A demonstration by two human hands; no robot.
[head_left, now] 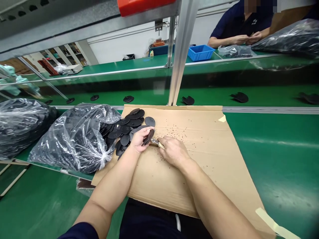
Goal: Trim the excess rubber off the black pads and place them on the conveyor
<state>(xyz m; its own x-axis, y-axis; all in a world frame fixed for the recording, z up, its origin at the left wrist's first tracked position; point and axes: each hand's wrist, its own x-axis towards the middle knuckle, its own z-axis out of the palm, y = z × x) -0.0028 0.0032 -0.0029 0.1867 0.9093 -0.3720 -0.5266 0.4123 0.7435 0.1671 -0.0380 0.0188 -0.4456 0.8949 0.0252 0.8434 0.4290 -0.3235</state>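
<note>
Green bench [274, 159] spans the whole view. A green conveyor belt [249, 89] runs behind it at 12 o'clock, carrying loose black parts [240, 97]. An aluminium post [178, 66] rises at centre and a red bin [142, 5] is seen on the rack above. White factory wall and shelving are seen at the back.

Cardboard sheet [199, 159] is laid flat on the bench, its corners taped. A clear plastic bag [74, 139] full of black parts lies at 9 o'clock of the hands, and a second bag [20, 126] at far left. A co-worker [239, 23] is seated at 1 o'clock beside another bag [289, 36] and a blue tray [200, 52]. The white mark on the co-worker's dark shirt is too small to be read.

A pile of oval discs [127, 127] is spilled from the bag mouth onto the cardboard, just beside the left hand.

The left hand [139, 139] is closed around a black disc [149, 136], thumb and fingers pinching it. The disc is held just above the cardboard centre, tilted, long axis running 7 to 1 o'clock, upper end toward 1.

The right hand [173, 151] is curled tight on a metal tool [157, 143], whose tip points to 10 o'clock at the disc's lower edge. Whether they touch cannot be told.

Black specks [184, 132] are scattered on the cardboard at 2 o'clock of the hands.
</note>
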